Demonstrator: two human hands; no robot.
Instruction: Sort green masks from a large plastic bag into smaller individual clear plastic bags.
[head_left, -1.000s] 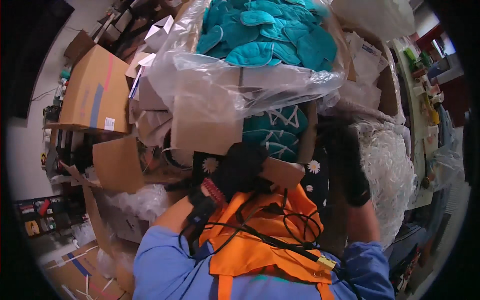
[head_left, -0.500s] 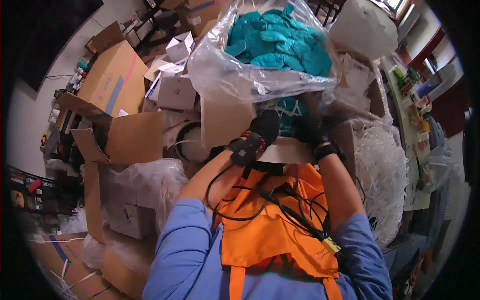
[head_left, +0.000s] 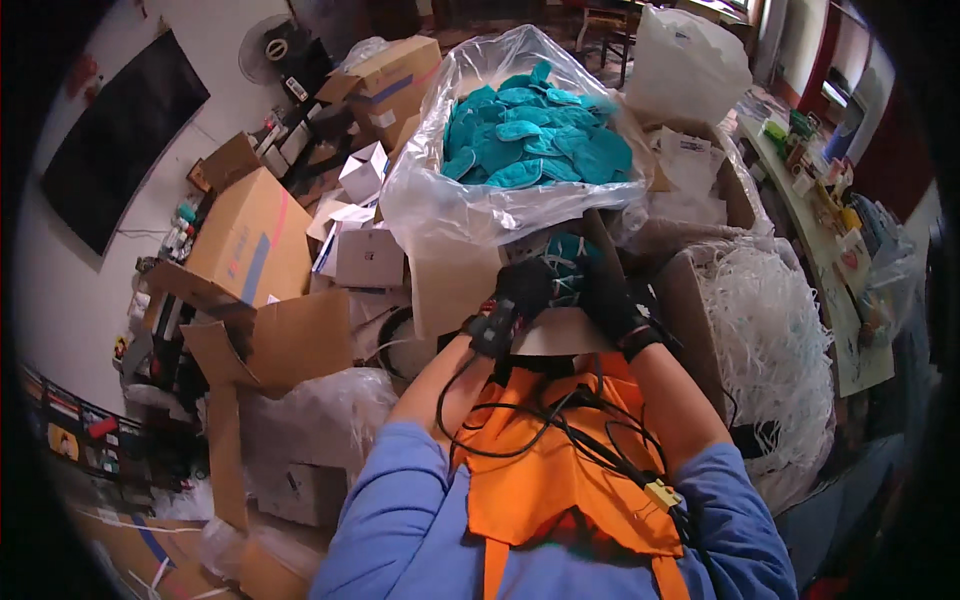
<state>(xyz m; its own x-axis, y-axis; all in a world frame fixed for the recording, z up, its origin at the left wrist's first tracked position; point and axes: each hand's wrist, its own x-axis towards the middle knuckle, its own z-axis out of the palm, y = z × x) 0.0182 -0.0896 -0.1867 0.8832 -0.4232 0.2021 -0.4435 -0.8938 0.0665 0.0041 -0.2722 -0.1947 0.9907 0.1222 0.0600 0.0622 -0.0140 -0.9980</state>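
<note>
In black gloves, my left hand [head_left: 524,290] and my right hand [head_left: 607,302] close in from both sides on a bundle of teal masks [head_left: 570,260]. White straps cross over this bundle, and fingers of both hands are pressed against it, partly hidden. The hands work within an open cardboard box [head_left: 560,334] right in front of me. Just beyond it, a clear plastic bag [head_left: 440,205] lines a larger carton and holds a heap of loose teal cup-shaped fabric pieces [head_left: 540,140].
At right stands a box full of white elastic strips [head_left: 760,320], beside a long cluttered table [head_left: 820,270]. Open brown cartons [head_left: 250,240] and small white boxes [head_left: 370,258] crowd the left. Black cables [head_left: 560,425] hang over my orange apron [head_left: 540,480].
My view has tilted up, showing more of the room. The teal bundle has risen between my hands and shows more clearly; my right hand has come round its side.
</note>
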